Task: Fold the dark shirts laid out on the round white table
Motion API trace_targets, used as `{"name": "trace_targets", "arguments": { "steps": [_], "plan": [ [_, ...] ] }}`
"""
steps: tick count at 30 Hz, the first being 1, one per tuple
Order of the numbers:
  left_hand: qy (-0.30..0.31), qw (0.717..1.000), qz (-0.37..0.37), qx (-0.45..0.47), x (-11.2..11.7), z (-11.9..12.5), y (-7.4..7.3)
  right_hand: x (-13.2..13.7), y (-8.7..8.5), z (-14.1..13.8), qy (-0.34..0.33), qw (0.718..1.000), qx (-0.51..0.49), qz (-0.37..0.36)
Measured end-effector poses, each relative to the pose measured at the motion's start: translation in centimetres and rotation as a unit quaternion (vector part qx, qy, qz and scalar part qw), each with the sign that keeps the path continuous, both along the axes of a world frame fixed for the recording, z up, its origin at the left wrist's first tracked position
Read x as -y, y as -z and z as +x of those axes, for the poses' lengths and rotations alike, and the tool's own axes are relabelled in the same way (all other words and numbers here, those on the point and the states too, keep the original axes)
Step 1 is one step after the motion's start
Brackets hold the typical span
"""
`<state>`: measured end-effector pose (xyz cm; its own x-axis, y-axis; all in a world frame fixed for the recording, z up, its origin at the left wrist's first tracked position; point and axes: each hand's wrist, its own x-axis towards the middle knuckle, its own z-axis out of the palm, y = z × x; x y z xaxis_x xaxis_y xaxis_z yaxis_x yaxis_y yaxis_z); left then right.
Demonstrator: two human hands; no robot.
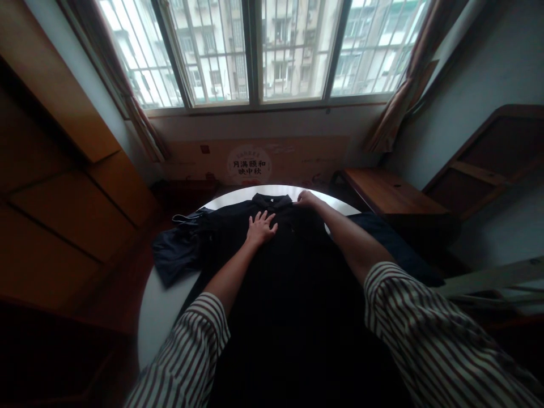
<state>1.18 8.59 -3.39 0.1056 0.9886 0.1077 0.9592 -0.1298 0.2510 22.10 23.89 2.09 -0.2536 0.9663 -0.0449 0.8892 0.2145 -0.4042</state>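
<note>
1. Cream-and-brown striped sleeves (437,334) covered my forearms at the bottom of the view.
2. Black collared shirt (280,283) lay spread on a round white table (164,323), its collar (272,199) pointing away from me.
3. My left hand (261,228) lay flat on the shirt's chest, fingers spread apart.
4. My right hand (306,199) rested at the shirt's far shoulder, just beside the collar, fingers close together; whether they gripped cloth, I could not tell.
5. Dark garment with a strap (178,252) lay crumpled at the table's left edge, touching the shirt. Dark blue cloth (395,249) lay to the right.
6. Farther off stood a wooden bench (391,192), a printed cardboard panel (250,161) and a barred window (255,51).
</note>
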Motion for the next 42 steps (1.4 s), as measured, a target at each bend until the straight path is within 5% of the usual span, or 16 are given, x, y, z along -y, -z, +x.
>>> {"name": "trace_targets", "arguments": {
  "steps": [8,18,27,36,42],
  "plan": [
    [-0.012,1.000,0.004,-0.011,0.4,0.3,-0.3,-1.0,0.9,-3.0,-0.017,0.999,0.040,-0.010],
    [-0.010,1.000,0.011,-0.006,0.4,0.3,-0.2,3.9,1.9,-4.3,0.026,0.985,0.059,0.158],
    [-0.012,1.000,0.010,-0.006,0.4,0.4,-0.3,7.5,4.0,-6.6,0.037,0.992,0.109,0.056],
    [-0.008,1.000,-0.001,0.000,0.0,0.1,-0.3,8.0,0.4,-6.6,0.025,0.989,0.142,-0.007],
    [-0.027,0.996,0.075,0.034,0.7,0.3,-0.8,17.2,-0.9,-8.1,-0.072,0.985,0.154,0.031]
  ]
}}
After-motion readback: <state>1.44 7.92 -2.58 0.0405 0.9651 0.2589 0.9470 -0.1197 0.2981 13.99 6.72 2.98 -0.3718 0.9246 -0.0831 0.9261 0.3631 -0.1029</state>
